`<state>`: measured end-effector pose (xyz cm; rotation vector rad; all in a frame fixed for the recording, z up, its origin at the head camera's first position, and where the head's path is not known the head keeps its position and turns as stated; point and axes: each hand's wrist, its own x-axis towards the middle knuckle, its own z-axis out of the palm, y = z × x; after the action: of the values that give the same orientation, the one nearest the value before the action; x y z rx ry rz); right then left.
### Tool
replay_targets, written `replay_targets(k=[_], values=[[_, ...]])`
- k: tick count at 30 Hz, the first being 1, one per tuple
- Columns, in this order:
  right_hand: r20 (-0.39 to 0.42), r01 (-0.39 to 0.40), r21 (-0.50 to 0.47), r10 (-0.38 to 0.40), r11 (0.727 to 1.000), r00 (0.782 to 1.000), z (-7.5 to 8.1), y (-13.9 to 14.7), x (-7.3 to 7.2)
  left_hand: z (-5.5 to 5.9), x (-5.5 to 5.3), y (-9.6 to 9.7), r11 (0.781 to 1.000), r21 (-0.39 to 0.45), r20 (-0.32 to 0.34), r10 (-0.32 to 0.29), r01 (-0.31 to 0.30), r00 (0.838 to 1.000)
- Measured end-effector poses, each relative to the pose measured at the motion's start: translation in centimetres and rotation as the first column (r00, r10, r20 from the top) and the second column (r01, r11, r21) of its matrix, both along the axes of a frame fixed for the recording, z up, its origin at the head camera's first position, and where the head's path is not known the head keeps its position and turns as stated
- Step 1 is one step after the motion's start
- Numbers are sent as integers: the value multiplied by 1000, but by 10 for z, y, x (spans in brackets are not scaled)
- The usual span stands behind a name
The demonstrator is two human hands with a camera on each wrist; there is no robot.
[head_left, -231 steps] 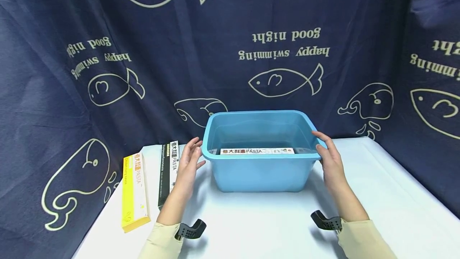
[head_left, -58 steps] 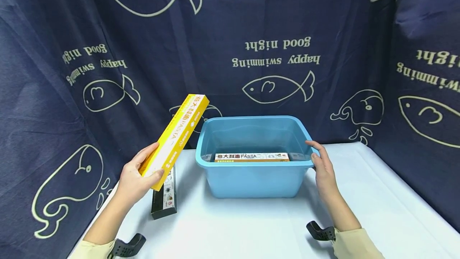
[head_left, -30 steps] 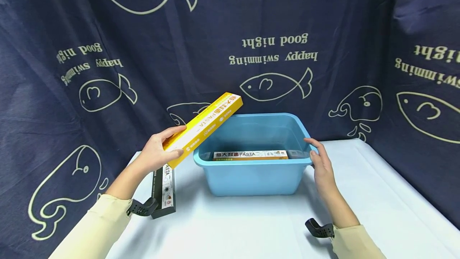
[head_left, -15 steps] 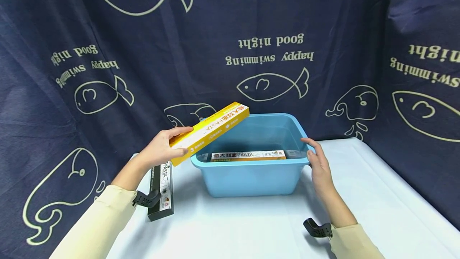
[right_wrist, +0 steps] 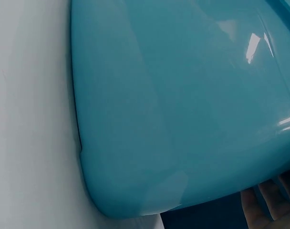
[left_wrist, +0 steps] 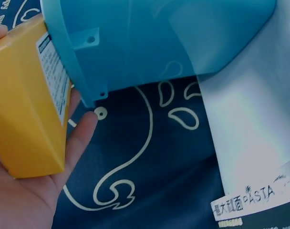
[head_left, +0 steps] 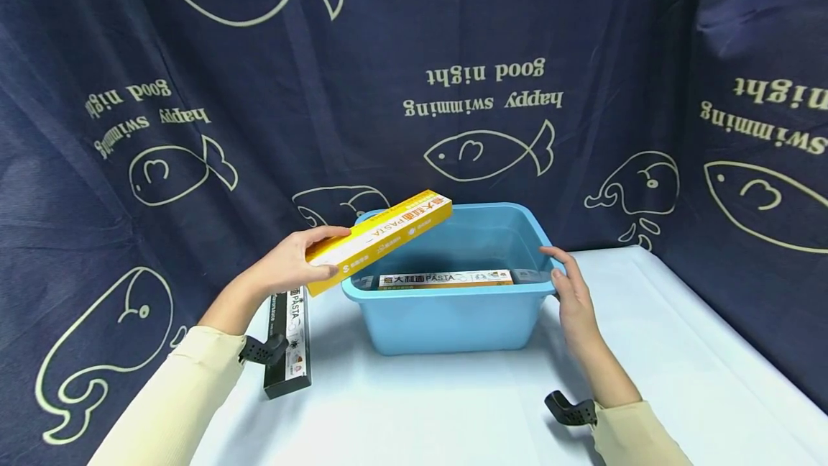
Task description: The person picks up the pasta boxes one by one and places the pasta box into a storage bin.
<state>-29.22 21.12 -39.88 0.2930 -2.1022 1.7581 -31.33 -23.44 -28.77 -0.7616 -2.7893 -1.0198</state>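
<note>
My left hand (head_left: 287, 261) grips a yellow and white pasta box (head_left: 388, 232) by its near end, thumb in front and fingers over the top. The box slants up to the right, its far end over the blue plastic tub (head_left: 446, 326). In the left wrist view, the yellow box's end face (left_wrist: 25, 105) is close beside the tub's rim. At the tub's right side, my right hand (head_left: 576, 300) holds the rim between thumb and fingers. Inside the tub lies another pasta box (head_left: 446, 279), white above and orange-brown below, partly hidden by the front wall.
A black and white pasta box (head_left: 287, 351) lies on the white table (head_left: 446, 416) left of the tub, partly below my left forearm. Behind the table hangs a dark blue curtain (head_left: 362, 106) with fish drawings.
The yellow pasta box lay on the table at the left; my left hand has lifted it rightward over the tub, its far end now lower than before. My right hand stays on the rim.
</note>
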Motion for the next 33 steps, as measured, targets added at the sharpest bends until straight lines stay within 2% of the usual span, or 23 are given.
replay_targets(k=[6,12,17,21,26,33], values=[[-13,4,-5,-4,1000,1000,-1,1,-2,1,-1,-9,999,-12,-17,47,-47,999],[-30,-3,-14,3,1000,1000,-1,1,-4,-4,-2,-19,993,29,-25,116,-115,993],[-37,-10,-20,9,1000,999,-1,0,-3,-6,-4,-22,980,90,-38,181,-177,983],[-34,-10,-20,10,1000,999,-1,0,-3,-9,-7,-24,960,180,-7,217,-212,976],[-39,-2,-7,2,1000,999,-1,0,-2,-11,-11,-24,936,261,50,233,-238,971],[-52,14,4,-13,1000,999,-1,2,-3,-11,-16,-18,924,302,85,220,-236,972]])
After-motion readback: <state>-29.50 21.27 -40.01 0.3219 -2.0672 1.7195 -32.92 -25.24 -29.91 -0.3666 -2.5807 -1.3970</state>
